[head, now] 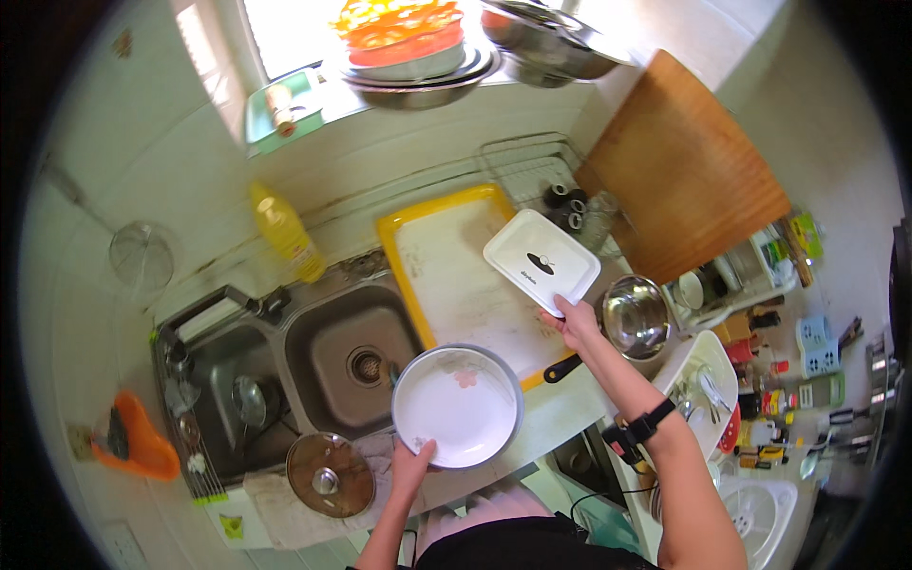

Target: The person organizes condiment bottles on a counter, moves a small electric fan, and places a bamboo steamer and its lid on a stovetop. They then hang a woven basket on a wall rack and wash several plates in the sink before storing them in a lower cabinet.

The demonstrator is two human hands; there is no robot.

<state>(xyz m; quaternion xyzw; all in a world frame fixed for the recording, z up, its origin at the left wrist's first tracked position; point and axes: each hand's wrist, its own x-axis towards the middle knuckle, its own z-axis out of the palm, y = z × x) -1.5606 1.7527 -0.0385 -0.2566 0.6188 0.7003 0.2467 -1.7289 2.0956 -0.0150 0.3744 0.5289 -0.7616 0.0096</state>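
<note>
My left hand (413,463) grips the near rim of a white plate (456,413) with a pink flower print, its thumb over the edge. A grey-blue rim shows just behind the plate, perhaps a second dish under it. To the right, my right hand (572,322) pinches the near corner of a white rectangular tray or lid (543,260), which bears a black print and small writing. That piece is above a white board with a yellow rim (456,299). The fingers beneath both pieces are mostly hidden.
Left of the plate is a double steel sink (349,331). A glass pot lid (330,475) lies on a cloth at the counter's front. A steel pan (634,317), a wooden cutting board (684,171) and a wire rack (527,160) stand at the right and back. Yellow bottle (288,231) behind the sink.
</note>
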